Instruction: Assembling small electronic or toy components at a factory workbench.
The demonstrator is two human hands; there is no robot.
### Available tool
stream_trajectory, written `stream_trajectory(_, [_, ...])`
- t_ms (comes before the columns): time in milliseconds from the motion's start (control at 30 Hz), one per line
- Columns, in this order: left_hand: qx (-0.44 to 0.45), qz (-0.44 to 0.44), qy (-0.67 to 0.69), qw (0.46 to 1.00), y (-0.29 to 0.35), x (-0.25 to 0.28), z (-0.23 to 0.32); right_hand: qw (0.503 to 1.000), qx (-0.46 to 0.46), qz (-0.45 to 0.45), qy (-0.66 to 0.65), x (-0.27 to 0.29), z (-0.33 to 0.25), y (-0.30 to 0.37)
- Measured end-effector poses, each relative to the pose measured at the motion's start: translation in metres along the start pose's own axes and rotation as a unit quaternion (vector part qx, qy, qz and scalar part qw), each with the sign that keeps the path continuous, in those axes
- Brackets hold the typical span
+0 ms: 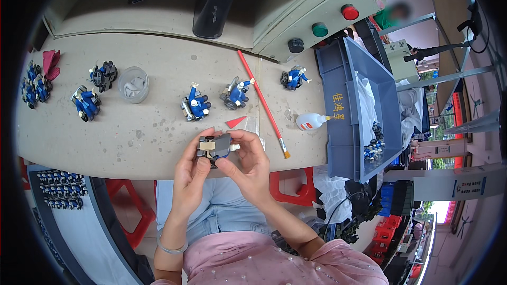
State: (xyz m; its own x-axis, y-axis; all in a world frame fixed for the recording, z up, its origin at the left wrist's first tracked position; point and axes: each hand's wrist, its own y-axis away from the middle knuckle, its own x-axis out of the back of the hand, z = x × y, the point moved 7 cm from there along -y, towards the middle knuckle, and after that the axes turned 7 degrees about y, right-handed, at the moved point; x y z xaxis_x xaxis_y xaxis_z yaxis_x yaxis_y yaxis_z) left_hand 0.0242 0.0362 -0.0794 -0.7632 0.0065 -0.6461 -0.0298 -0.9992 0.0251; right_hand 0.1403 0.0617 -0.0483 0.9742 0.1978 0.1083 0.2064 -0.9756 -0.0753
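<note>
Just over the table's front edge, a small toy figure in a wheelchair (pixel 215 148) is held between both my hands, its grey back turned up. My left hand (pixel 191 164) is closed on the chair's side, thumb along its lower edge. My right hand (pixel 248 164) grips the other side, where a cream-coloured part of the figure sticks out. Beyond my hands sit matching blue-suited figures in wheelchairs, one (pixel 195 103) straight ahead and one (pixel 236 94) to its right. A small red triangular piece (pixel 235 122) lies just past my right fingers.
A red-handled brush (pixel 263 106) lies to the right, near a white squeeze bottle (pixel 311 121) and a blue-grey crate (pixel 338 126). At left stand a clear plastic cup (pixel 133 85) and several more figures (pixel 36 85). A cabinet with buttons (pixel 319 29) borders the table's back.
</note>
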Motion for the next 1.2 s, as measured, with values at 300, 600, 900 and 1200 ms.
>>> stream_trajectory(300, [0.003,0.003,0.004,1.000,0.0002,0.0017,-0.0018,1.000,0.000,0.002,-0.002,-0.0002,0.0025,0.0003])
stream_trajectory(600, [0.004,0.001,-0.003,1.000,0.0004,0.0022,-0.0011,1.000,-0.001,0.003,-0.008,-0.0014,0.0009,0.0002])
stream_trajectory(900, [0.005,0.005,0.002,1.000,-0.0017,0.0011,-0.0017,1.000,0.000,0.004,-0.009,-0.0002,0.0023,-0.0015])
stream_trajectory(1200, [0.007,0.009,-0.001,1.000,0.0000,0.0017,-0.0011,1.000,-0.001,0.004,-0.008,-0.0015,0.0023,-0.0002])
